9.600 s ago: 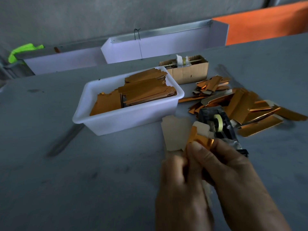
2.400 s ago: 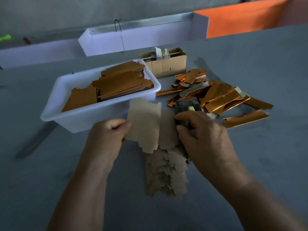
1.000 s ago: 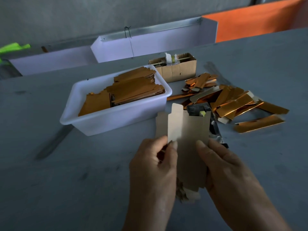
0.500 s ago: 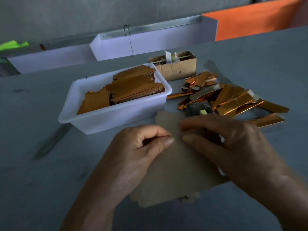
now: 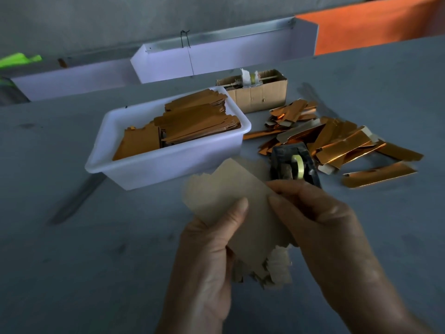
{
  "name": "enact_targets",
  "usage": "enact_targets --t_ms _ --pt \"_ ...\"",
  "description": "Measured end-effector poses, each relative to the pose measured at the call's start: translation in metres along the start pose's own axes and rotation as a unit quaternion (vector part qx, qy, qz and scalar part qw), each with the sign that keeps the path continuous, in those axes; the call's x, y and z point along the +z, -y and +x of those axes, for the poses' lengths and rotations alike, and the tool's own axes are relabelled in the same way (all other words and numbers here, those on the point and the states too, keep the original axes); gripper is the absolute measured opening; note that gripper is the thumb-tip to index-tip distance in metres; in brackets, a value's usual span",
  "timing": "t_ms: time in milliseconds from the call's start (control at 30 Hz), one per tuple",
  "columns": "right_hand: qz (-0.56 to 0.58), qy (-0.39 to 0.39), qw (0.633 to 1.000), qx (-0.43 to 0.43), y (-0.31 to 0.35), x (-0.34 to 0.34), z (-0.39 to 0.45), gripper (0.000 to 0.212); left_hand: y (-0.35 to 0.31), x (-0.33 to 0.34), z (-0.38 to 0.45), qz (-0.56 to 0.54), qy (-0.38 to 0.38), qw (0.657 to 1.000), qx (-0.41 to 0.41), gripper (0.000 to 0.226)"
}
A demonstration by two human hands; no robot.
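I hold a flat beige cardboard blank [image 5: 231, 196] above the grey table, plain side up and tilted. My left hand [image 5: 209, 259] grips its lower left part, thumb on top. My right hand [image 5: 320, 220] pinches its right edge. Under them lies a stack of similar beige blanks [image 5: 272, 268], partly hidden by the held one. A dark tape dispenser [image 5: 292, 165] with a yellowish roll stands just beyond my right hand.
A white plastic tub [image 5: 168, 162] with stacked gold blanks stands at left centre. Several folded gold boxes [image 5: 337, 141] lie scattered at right. A small corrugated carton [image 5: 260, 95] stands behind the tub. White trays [image 5: 216, 56] line the far table edge.
The blank lay low over the stack half a second ago. Now both hands have raised and turned it, and my right hand has shifted from its top to its right edge.
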State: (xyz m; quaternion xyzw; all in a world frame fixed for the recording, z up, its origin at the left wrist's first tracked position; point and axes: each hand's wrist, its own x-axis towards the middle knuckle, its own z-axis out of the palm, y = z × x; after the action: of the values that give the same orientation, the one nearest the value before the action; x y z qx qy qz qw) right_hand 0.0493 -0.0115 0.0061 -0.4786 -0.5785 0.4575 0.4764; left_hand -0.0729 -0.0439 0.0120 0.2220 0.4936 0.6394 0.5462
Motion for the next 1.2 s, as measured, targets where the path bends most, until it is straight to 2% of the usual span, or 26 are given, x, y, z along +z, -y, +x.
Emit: enact_targets --t_ms 67,200,300,367,433,500,600,733,833,933,1100,1200 --pt "-0.055 -0.011 0.998 -0.028 0.002 -0.002 0.0 0.01 -0.003 0.001 0.003 0.035 -0.008 0.999 0.012 0.015" --pt "-0.046 0.04 0.998 0.012 0.004 -0.005 0.002 0.016 -0.006 -0.001 0.006 0.058 -0.003 0.998 0.017 0.026" --pt "-0.066 0.041 0.997 0.002 0.003 -0.006 0.001 0.017 -0.004 -0.003 0.008 0.08 -0.025 0.996 0.024 0.035" --pt "-0.111 0.015 0.993 -0.037 0.0 -0.004 -0.001 0.014 -0.003 -0.003 0.009 0.076 -0.036 0.996 0.027 0.031" --pt "-0.171 -0.025 0.978 -0.113 -0.003 -0.001 -0.003 0.013 -0.002 -0.002 0.01 0.075 -0.035 0.996 0.028 0.027" --pt "-0.231 -0.049 0.956 -0.176 -0.006 0.0 -0.004 0.024 -0.002 -0.003 0.01 0.075 -0.023 0.997 0.019 0.025" --pt "-0.251 -0.036 0.949 -0.187 -0.009 0.001 -0.008 0.038 -0.001 -0.004 0.01 0.093 -0.015 0.996 0.008 0.026" --pt "-0.245 -0.018 0.948 -0.203 -0.007 0.003 -0.01 0.037 0.0 -0.004 0.009 0.117 -0.024 0.993 0.013 0.027" --pt "-0.281 -0.012 0.933 -0.224 -0.001 0.006 -0.015 0.041 0.001 -0.003 0.007 0.142 -0.026 0.989 0.019 0.008" --pt "-0.312 -0.004 0.917 -0.249 0.002 0.013 -0.024 0.043 0.003 0.001 0.005 0.165 -0.035 0.985 0.03 0.007" --pt "-0.353 0.021 0.901 -0.252 0.007 0.024 -0.032 0.049 0.003 -0.002 0.002 0.18 0.031 0.982 0.048 0.019" --pt "-0.38 0.035 0.892 -0.242 0.006 0.023 -0.032 0.053 0.0 -0.01 0.002 0.167 0.082 0.982 0.039 0.038"
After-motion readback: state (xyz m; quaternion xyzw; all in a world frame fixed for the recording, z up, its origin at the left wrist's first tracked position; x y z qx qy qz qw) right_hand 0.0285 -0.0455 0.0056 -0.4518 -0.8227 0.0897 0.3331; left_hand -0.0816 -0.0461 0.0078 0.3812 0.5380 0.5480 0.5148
